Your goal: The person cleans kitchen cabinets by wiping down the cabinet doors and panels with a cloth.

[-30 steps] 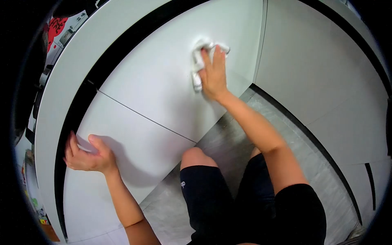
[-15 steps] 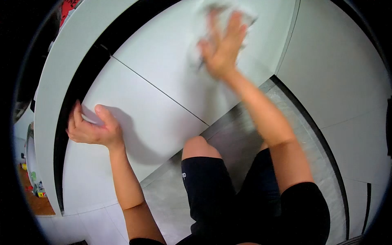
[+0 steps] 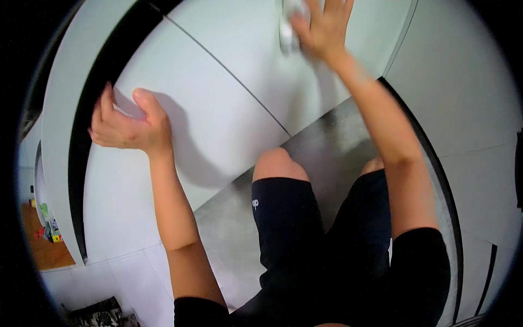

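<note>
My right hand (image 3: 325, 30) is raised against a white cabinet door (image 3: 250, 41), its fingers spread over a white cloth (image 3: 291, 27). Part of the cloth shows beside the thumb; the fingertips run out of the top of the view. At the upper left, my left hand (image 3: 131, 122) reaches to the dark gap (image 3: 81, 136) along the edge of another white door (image 3: 163, 180). The left fingertips lie at that gap, the thumb stands apart, and no object shows in this hand.
A grey floor (image 3: 234, 261) meets the doors' lower edge, beside my knees. A dark strip (image 3: 447, 212) separates it from a pale panel (image 3: 479, 109) at right. Camouflage-patterned fabric (image 3: 103, 316) lies at lower left. Small colourful items (image 3: 52, 231) sit beyond the cabinet.
The camera has tilted down, so the doors and both hands appear higher. My right hand has shifted rightward over the door with the cloth. My left hand stays by the gap.
</note>
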